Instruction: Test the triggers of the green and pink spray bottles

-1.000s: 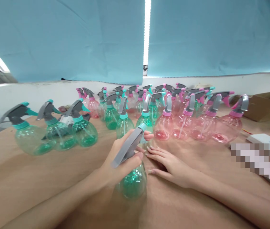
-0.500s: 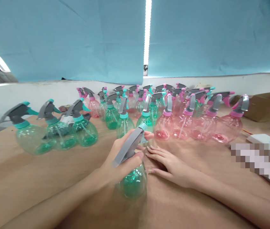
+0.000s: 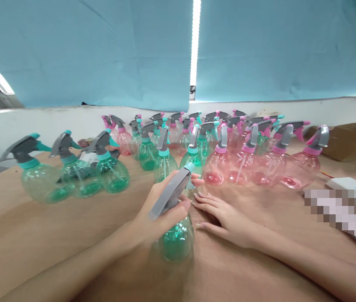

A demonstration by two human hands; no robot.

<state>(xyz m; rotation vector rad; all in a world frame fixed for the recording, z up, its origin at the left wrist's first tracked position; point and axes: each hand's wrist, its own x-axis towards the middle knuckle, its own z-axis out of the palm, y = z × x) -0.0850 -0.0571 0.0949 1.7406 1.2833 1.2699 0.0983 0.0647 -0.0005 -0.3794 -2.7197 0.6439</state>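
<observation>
My left hand (image 3: 157, 209) is closed round the neck of a green spray bottle (image 3: 176, 242) with a grey and turquoise trigger head, which stands on the wooden table (image 3: 102, 251). The hand hides the bottle's collar. To its right, my right hand (image 3: 220, 216) lies on the tabletop, fingers stretched out and spread, holding nothing. Its fingertips are close to the bottle. Just beyond the hands stand two green spray bottles (image 3: 165, 165) and a row of pink spray bottles (image 3: 216, 167).
Three green spray bottles (image 3: 113, 174) stand at the left. Behind, several more pink and green ones crowd toward the white wall (image 3: 55, 121). A cardboard box (image 3: 343, 140) sits at the back right, with a white object (image 3: 350, 183) nearer. Blue sheets (image 3: 102, 50) hang above.
</observation>
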